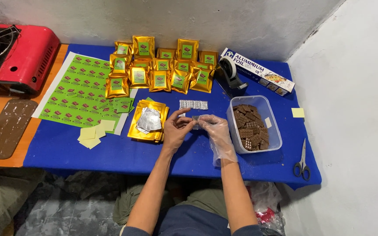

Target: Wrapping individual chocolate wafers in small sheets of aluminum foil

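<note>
My left hand (178, 130), bare, and my right hand (214, 130), in a thin clear plastic glove, meet over the blue table (110, 150). Together they pinch a small foil-wrapped chocolate bar (196, 118) between the fingertips. Just beyond it lies another foil-wrapped bar (193, 104) flat on the table. A stack of empty gold pouches (147, 126) with crumpled foil (149, 120) on top sits to the left of my left hand. A clear plastic tub (274, 131) of bare chocolate bars stands to the right of my right hand.
Filled gold pouches with green labels (160, 65) stand in rows at the back. A green label sheet (79, 91), yellow backing pieces (95, 133), a tape dispenser (230, 74), a foil roll box (259, 72), scissors (302, 162), a red stove (16, 57) and a brown mould (7, 129) lie around.
</note>
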